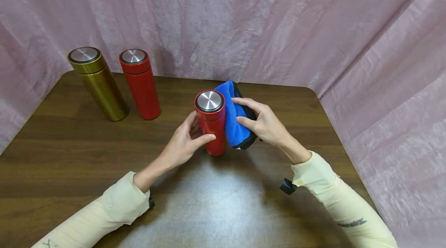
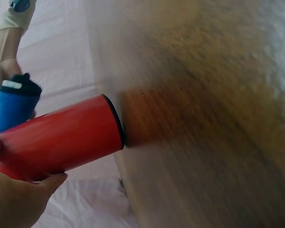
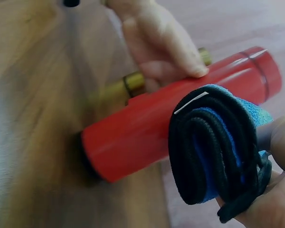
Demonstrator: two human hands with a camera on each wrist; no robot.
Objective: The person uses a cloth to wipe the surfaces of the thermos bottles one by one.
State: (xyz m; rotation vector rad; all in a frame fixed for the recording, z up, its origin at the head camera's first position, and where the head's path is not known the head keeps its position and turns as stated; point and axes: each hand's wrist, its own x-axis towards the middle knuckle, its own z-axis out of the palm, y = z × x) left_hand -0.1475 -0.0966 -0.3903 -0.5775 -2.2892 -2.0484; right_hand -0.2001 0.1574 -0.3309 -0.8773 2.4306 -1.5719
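Landmark flask [image 1: 213, 124]: surface [image 1: 87, 155] beneath. Left grip [image 1: 182, 143]: its left. Cloth [image 1: 234, 128]: its right. Right grip [image 1: 266, 124]: farther right. Second flask [image 1: 142, 89]: left, behind. Third flask [image 1: 102, 89]: farther left. Curtain [image 1: 216, 27]: farthest behind.

2 red btls [image 1: 214, 125], 1 gold btl [image 1: 102, 89], 1 cloth [image 1: 234, 126], 2 hands [image 1: 182, 144]

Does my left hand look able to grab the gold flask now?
Probably not: your left hand holds one red flask, and the other red flask stands roughly between that hand and the gold flask.

No readable text; sleeve marks [image 1: 352, 223] illegible
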